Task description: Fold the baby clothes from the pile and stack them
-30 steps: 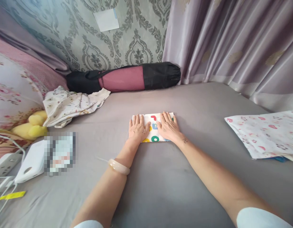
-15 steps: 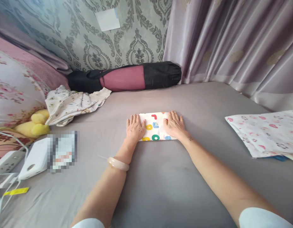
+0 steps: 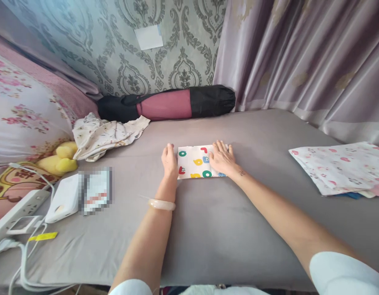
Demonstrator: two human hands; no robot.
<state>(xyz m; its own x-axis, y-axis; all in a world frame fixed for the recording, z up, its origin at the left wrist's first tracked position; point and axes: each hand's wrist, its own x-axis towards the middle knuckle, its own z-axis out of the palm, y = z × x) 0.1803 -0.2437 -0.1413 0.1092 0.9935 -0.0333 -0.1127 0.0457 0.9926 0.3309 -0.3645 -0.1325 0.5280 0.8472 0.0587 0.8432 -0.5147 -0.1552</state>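
A folded white cloth (image 3: pixel 194 162) printed with colourful letters lies flat on the grey bed sheet (image 3: pixel 207 229). My left hand (image 3: pixel 169 160) stands on its edge against the cloth's left side, fingers stretched out, thumb side up, nothing held. Across the right end of the cloth my right hand (image 3: pixel 221 157) lies palm down with its fingers extended, covering part of the print. A pale bangle (image 3: pixel 161 204) circles my left wrist.
Right: a folded heart-print cloth (image 3: pixel 339 168). Left: a crumpled patterned cloth (image 3: pixel 107 135), a yellow plush toy (image 3: pixel 64 159), a white power bank (image 3: pixel 64 198), a blurred-out item (image 3: pixel 97 191) and a power strip (image 3: pixel 21 211) with cables. At the back: a rolled mat in a bag (image 3: pixel 167 104).
My left hand has come off the top of the cloth and turned on its edge at the left side. My right hand still rests on the cloth. The view has shifted slightly.
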